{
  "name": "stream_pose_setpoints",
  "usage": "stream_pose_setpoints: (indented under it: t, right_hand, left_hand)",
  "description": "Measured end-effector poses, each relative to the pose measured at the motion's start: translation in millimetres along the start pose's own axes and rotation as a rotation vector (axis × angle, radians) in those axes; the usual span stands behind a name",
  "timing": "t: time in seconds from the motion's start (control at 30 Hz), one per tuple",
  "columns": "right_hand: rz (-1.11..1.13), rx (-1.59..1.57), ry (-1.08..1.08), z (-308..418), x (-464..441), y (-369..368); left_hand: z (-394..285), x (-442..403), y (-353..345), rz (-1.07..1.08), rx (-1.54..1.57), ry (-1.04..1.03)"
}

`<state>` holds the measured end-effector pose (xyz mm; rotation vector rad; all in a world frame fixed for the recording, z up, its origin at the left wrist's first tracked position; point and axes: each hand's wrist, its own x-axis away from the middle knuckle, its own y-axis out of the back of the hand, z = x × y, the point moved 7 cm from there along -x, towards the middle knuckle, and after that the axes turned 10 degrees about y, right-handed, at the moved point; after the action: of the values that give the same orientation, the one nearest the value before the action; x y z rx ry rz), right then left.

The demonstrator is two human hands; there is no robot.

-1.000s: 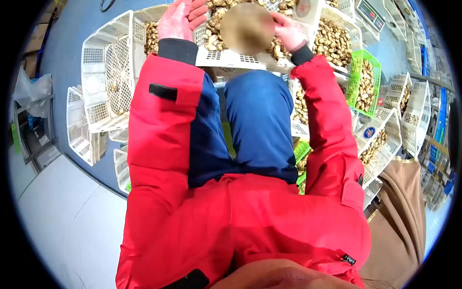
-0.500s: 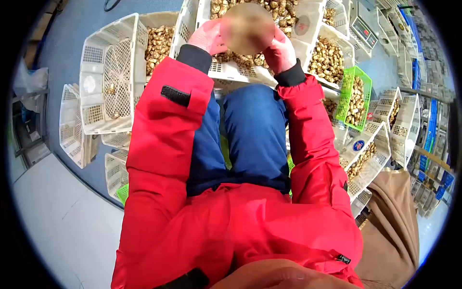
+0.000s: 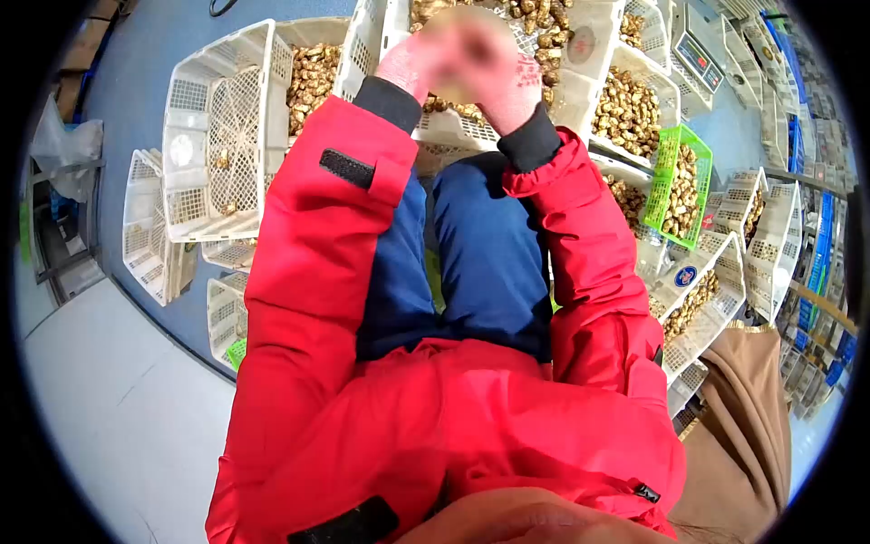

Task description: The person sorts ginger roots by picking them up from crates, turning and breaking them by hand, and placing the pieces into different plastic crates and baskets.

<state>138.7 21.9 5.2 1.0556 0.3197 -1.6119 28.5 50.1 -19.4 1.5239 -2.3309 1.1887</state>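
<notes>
My left hand (image 3: pixel 412 65) and my right hand (image 3: pixel 509 89) come together over a white crate (image 3: pixel 453 134) of brown, knobbly mushroom-like pieces (image 3: pixel 553 41). A round blur covers the fingers of both hands, so their pose and anything between them are hidden. Both hands look pinkish, with darker marks on the back of the right one. Red sleeves with black cuffs reach up to the wrists.
A nearly bare white crate (image 3: pixel 234 136) stands at the left, beside one with brown pieces (image 3: pixel 313 80). At the right are a green basket (image 3: pixel 680 186), more filled crates (image 3: pixel 627 113), a scale (image 3: pixel 696 54) and brown cloth (image 3: pixel 739 426).
My hands were wide apart a second ago and have moved together over the crate. Since half a second ago, they have come closer still, with the right hand shifted left.
</notes>
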Motion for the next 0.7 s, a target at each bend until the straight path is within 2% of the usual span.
stream_pose_setpoints:
  t: [0.03, 0.1, 0.13, 0.17, 0.23, 0.3, 0.37, 0.43, 0.5, 0.53, 0.57, 0.6, 0.63, 0.7]
  right_hand:
    - [0.017, 0.297, 0.147, 31.1, -21.4, 4.8]
    - [-0.082, 0.183, 0.094, 14.4, -17.7, -1.0]
    - [-0.12, -0.28, -0.193, -1.2, -16.3, 1.2]
    - [-0.017, -0.283, -0.386, 17.9, -27.7, 19.6]
    - [-0.029, -0.199, -0.508, -46.3, 2.2, 23.4]
    - [0.186, -0.113, -0.637, -87.7, 32.5, 16.8]
    - [0.514, 0.339, -0.518, -93.4, 40.9, 2.1]
    - [0.658, 0.465, -0.38, -121.0, 57.6, -28.5]
    - [0.834, 0.683, -0.121, -109.5, 42.7, -60.2]
    - [0.896, 0.753, -0.072, -117.7, 42.6, -76.2]
    - [0.957, 0.821, -0.022, -128.3, 42.7, -91.7]
    - [0.964, 0.897, 0.048, -131.8, 40.9, -100.2]
    - [1.049, 0.993, 0.047, -136.0, 40.2, -107.5]
    - [1.04, 0.939, 0.062, -142.1, 37.0, -110.2]
  left_hand:
    - [5.9, -37.4, 29.3, 0.121, -0.038, -0.118]
    - [-16.9, -36.7, 50.2, -0.04, -0.127, -0.204]
    - [-37.3, -8.2, 38.0, 0.068, -0.083, -0.22]
    - [-41.1, -11.6, 62.8, 0.096, 0.12, -0.101]
    - [-60.7, 12.0, 99.6, 0.058, 0.055, -0.169]
    - [-76.9, 42.3, 131.4, 0.024, -0.014, -0.235]
    - [-71.2, 72.4, 183.2, -0.165, -0.101, -0.217]
    - [-43.1, 103.5, 235.3, -0.223, -0.154, -0.124]
    - [20.9, 130.3, 293.8, -0.089, -0.186, 0.106]
    - [65.9, 152.6, 354.0, -0.165, -0.786, -0.032]
    - [100.8, 173.2, 380.5, -0.228, -0.893, 0.064]
    - [129.5, 192.8, 398.0, -0.298, -0.91, 0.154]
    - [154.2, 209.9, 412.8, -0.391, -0.741, 0.251]
    - [186.7, 233.6, 428.8, -0.559, -0.37, 0.373]
